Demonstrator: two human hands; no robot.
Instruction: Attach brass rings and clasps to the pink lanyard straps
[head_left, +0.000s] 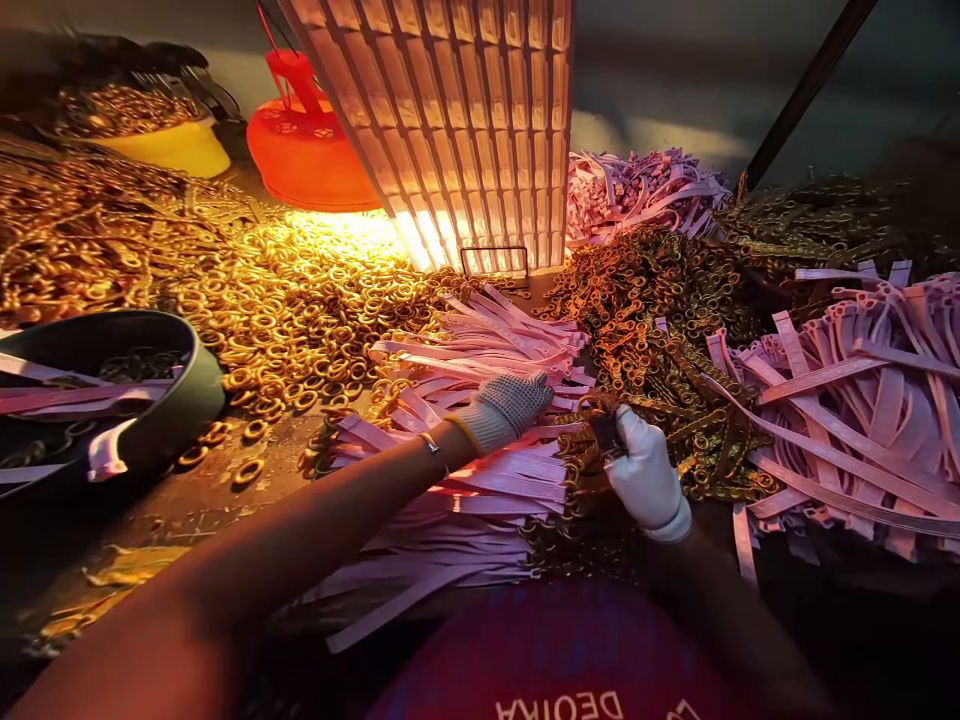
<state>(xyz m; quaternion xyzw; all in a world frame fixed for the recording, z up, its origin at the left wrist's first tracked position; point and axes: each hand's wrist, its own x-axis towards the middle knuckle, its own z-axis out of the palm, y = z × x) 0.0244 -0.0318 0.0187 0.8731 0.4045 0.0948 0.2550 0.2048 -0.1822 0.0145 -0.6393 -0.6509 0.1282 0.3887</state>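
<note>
My left hand (511, 410), in a grey dotted glove, is closed over the middle pile of pink straps (487, 490). What its fingers hold, if anything, is hidden. To its right is my right hand (646, 478), in a white glove, wrapped round a small dark block-like object (606, 432), its thumb along the top. The object's kind is unclear. Many straps in the middle pile have brass-coloured metal fittings at their right ends. Beyond my right hand lie heaped brass-coloured clasps (652, 330).
Gold rings (300, 300) cover the table's left and back. A black basin (206, 385) stands left, a yellow tub (172, 148) behind. An orange lamp (315, 150) hangs beside an upright ribbed panel (480, 130). More pink straps (862, 400) lie heaped right.
</note>
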